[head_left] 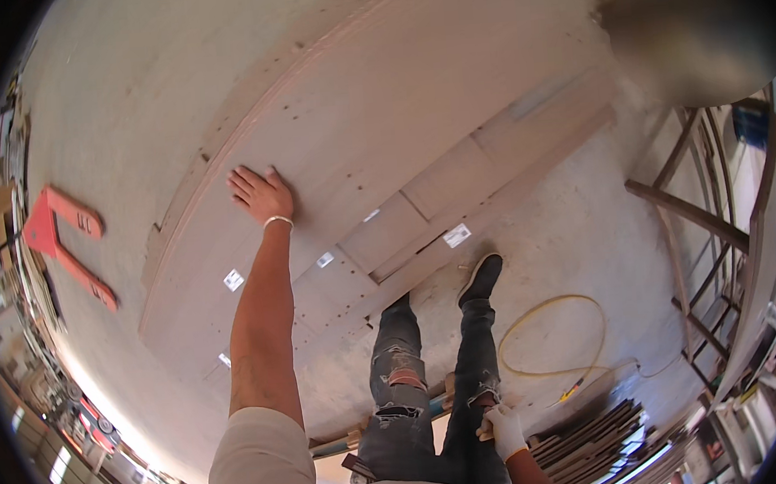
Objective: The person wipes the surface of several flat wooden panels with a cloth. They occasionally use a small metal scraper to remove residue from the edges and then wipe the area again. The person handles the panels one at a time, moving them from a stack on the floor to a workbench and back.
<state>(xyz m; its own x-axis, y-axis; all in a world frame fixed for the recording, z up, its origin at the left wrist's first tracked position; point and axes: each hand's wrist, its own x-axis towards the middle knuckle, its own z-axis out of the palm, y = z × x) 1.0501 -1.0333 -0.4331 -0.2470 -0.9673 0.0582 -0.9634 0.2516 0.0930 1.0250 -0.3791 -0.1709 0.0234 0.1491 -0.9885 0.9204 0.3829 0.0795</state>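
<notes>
My left hand (261,195), bare with a pale band at the wrist, reaches forward with its fingers spread. It lies over a large brown-grey panel (308,131), palm down and seemingly flat on it. Several small white labels (457,235) are stuck on the stacked panels, along with dark spots that look like holes. Recessed rectangles (374,238) show in the panel nearer to me. Down by my right knee, my right hand (504,427) wears a white glove. Its fingers are curled closed, and whatever they hold, if anything, is hidden.
A red pallet jack (45,225) stands at the left. To the right, a yellow hose (602,317) loops on the floor near a dark metal frame (701,220). Dark strips (591,448) are piled at lower right. A blurred round shape (697,31) covers the upper right.
</notes>
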